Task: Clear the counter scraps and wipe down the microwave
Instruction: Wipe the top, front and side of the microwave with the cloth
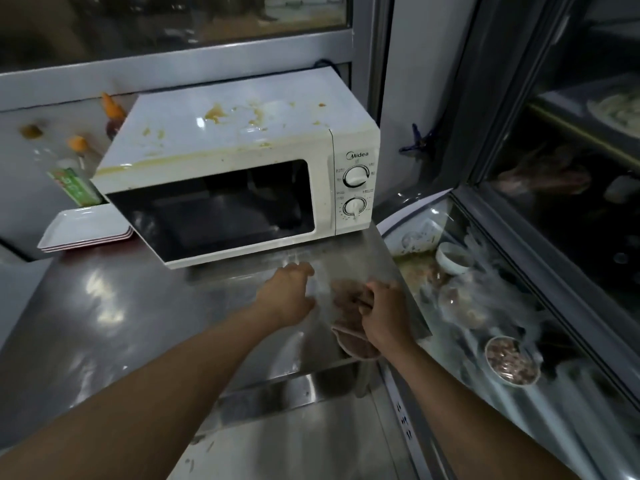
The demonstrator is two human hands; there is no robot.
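Observation:
A white microwave (228, 147) stands at the back of the steel counter (104, 306), its top smeared with yellow-brown stains and its dark door closed. My right hand (384, 313) grips a brownish cloth (349, 323) near the counter's right edge. My left hand (289, 292) reaches forward just left of the cloth, fingers curled loosely above the counter in front of the microwave; it is blurred and I see nothing in it.
Stacked white trays (86, 228) and a green box (74, 187) sit left of the microwave. Right of the counter, a plastic-lined bin (485, 306) holds bowls and food waste. A glass-door fridge (571, 168) stands at far right. A lower steel shelf (294, 427) lies below.

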